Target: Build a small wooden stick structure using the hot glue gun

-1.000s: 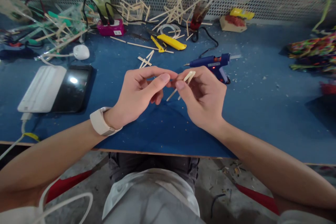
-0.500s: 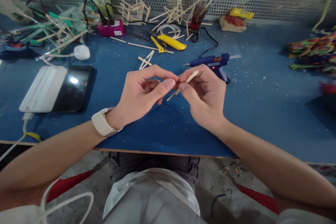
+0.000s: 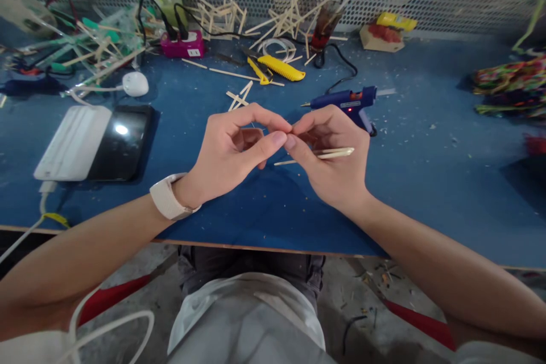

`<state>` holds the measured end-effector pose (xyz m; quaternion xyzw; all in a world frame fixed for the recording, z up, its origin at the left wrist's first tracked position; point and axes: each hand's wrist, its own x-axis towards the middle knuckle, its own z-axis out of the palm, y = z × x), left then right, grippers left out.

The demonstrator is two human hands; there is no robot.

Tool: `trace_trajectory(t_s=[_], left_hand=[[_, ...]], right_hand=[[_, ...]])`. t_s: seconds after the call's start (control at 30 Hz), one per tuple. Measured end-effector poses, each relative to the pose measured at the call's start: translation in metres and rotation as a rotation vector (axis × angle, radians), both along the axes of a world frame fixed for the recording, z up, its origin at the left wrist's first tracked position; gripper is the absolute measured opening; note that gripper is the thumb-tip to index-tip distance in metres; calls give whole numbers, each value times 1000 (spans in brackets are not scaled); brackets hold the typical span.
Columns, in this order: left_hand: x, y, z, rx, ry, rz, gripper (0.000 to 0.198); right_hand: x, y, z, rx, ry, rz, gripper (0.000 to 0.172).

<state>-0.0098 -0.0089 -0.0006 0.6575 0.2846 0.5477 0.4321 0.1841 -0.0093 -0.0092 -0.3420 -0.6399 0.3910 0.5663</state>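
Observation:
My left hand (image 3: 243, 145) is closed in a pinch, its thumb and forefinger tips meeting those of my right hand (image 3: 333, 153). Whatever lies between those fingertips is too small or hidden to make out. Held in my right hand are thin wooden sticks (image 3: 336, 152) that come together at their right end; they run behind the thumb and poke out toward the left. Just beyond my left hand lies a small frame of glued sticks (image 3: 240, 96). A blue glue gun (image 3: 343, 99), its red light on, rests beyond my right hand.
A yellow cutter (image 3: 281, 67) and yellow-handled pliers (image 3: 259, 70) lie farther back. Stick structures (image 3: 290, 17) stand along the mesh panel. At left are a power bank (image 3: 74, 142), a black phone-like device (image 3: 121, 145) and a pink power socket (image 3: 183, 44). Colourful threads (image 3: 512, 82) sit at right.
The sticks in my right hand have swung from a steep slant to nearly level, their joined end now farther right and lower. My fingertips stay together.

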Motion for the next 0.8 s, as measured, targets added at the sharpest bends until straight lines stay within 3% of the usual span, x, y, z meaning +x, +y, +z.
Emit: trace_trajectory(t_s=[0.27, 0.5, 0.63, 0.8], left_hand=[[-1, 2, 0, -60, -7, -51, 33], [0, 1, 2, -102, 13, -28, 38], [0, 2, 2, -93, 19, 2, 43], [0, 2, 2, -88, 13, -54, 41]], right_hand=[[0, 1, 1, -1, -23, 16, 42], [-1, 5, -5, -13, -48, 117, 46], [-1, 3, -4, -12, -72, 92, 48], [1, 3, -2, 62, -67, 71, 46]])
